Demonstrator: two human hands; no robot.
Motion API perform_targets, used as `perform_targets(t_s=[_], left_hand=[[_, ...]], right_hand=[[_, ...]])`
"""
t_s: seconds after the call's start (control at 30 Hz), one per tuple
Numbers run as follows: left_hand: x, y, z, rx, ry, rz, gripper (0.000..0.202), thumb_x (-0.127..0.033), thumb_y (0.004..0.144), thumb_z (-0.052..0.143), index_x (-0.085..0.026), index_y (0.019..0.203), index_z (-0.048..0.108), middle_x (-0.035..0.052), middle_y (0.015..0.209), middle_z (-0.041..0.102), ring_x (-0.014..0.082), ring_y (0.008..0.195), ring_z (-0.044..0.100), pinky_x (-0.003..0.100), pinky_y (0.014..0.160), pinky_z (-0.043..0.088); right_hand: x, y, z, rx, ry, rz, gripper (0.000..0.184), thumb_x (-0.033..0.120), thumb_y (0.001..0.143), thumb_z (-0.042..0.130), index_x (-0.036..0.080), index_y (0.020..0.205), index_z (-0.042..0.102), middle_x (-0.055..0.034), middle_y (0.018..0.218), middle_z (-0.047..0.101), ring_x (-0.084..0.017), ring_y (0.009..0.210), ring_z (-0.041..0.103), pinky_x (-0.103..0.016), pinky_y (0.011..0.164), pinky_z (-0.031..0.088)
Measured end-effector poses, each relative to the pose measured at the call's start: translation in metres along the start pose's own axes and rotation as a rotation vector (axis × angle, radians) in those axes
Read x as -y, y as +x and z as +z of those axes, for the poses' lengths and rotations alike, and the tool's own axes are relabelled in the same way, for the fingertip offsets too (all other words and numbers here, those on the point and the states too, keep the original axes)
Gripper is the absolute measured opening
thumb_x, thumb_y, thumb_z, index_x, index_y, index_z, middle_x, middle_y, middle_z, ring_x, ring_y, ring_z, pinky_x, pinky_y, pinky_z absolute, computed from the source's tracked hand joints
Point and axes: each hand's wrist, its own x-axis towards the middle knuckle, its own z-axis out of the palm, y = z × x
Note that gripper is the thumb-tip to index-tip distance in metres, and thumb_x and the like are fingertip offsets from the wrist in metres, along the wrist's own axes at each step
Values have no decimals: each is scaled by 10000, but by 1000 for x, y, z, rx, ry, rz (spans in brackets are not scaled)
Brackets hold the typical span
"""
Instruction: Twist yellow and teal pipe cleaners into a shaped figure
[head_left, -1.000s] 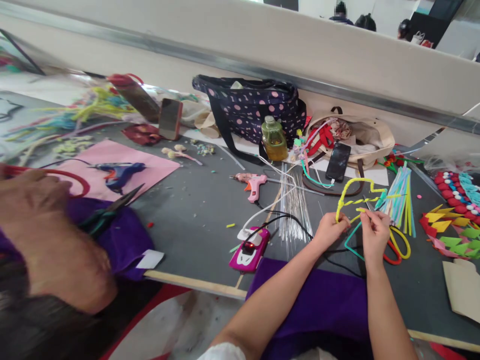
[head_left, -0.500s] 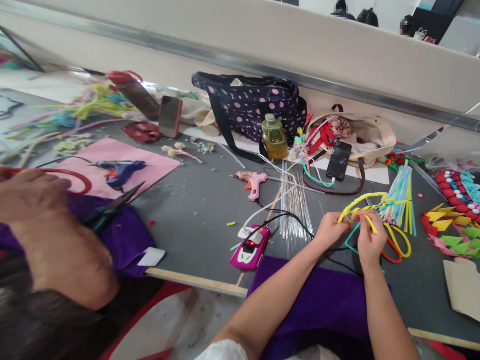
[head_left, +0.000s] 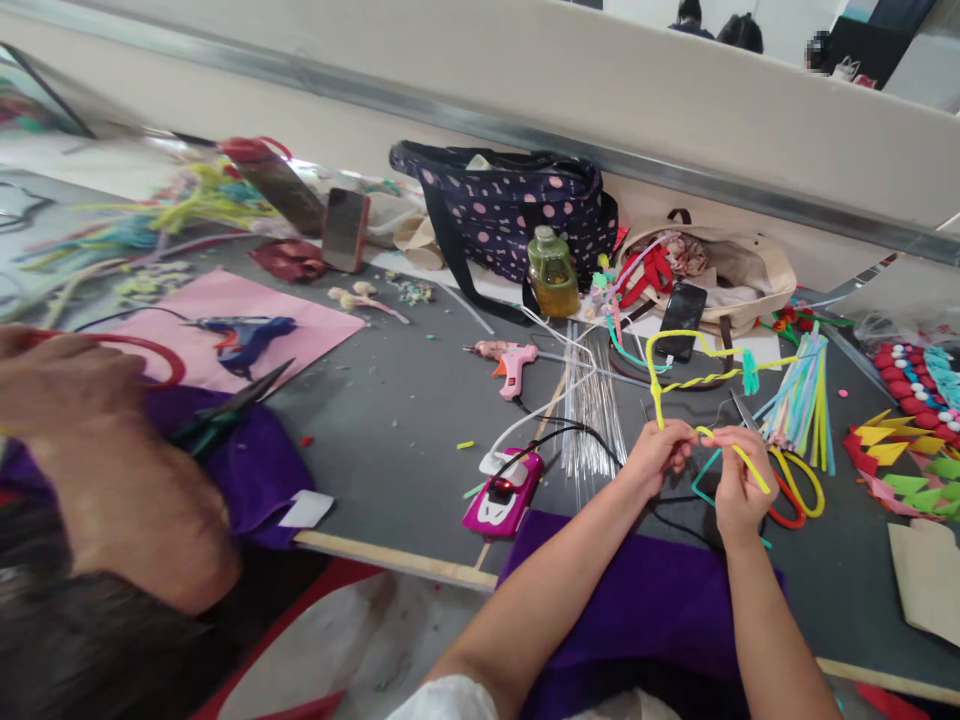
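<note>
Left hand (head_left: 657,456) pinches the yellow frame (head_left: 697,381), right hand (head_left: 739,490) a yellow strip (head_left: 751,470); frame lies beyond, long axis rightward

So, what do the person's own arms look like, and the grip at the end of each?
The left arm has a white sleeve at the picture's bottom edge and is bare beyond it. The right arm is bare as far as it shows. Neither the left grip nor the right grip wears a glove; no watch, cable or marking shows.
</note>
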Motion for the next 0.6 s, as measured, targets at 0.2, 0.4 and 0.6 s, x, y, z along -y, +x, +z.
perform_targets(t_s=[0.2,0.4,0.6], left_hand=[[-7,3,-3,86,-314,-139,100,-200,645,576,-138,583,530,-53,493,402,30,393,251,177,383,203],[-17,-6,0,184,-518,-89,129,-175,715,553,-135,608,494,-58,541,319,30,426,221,154,387,200],[-12,-10,5,176,-403,38,131,-228,683,628,-132,644,548,-41,544,420,33,428,294,175,402,243]], right_hand=[[-4,-3,4,-49,59,74,165,253,900,540,228,775,645,-37,809,650,-211,807,635,-400,706,546],[-10,1,11,-144,335,316,167,297,884,569,194,759,610,-27,847,598,-149,686,610,-341,650,549],[-15,6,7,-220,571,546,131,298,843,647,191,792,592,1,858,585,-84,662,575,-254,665,535]])
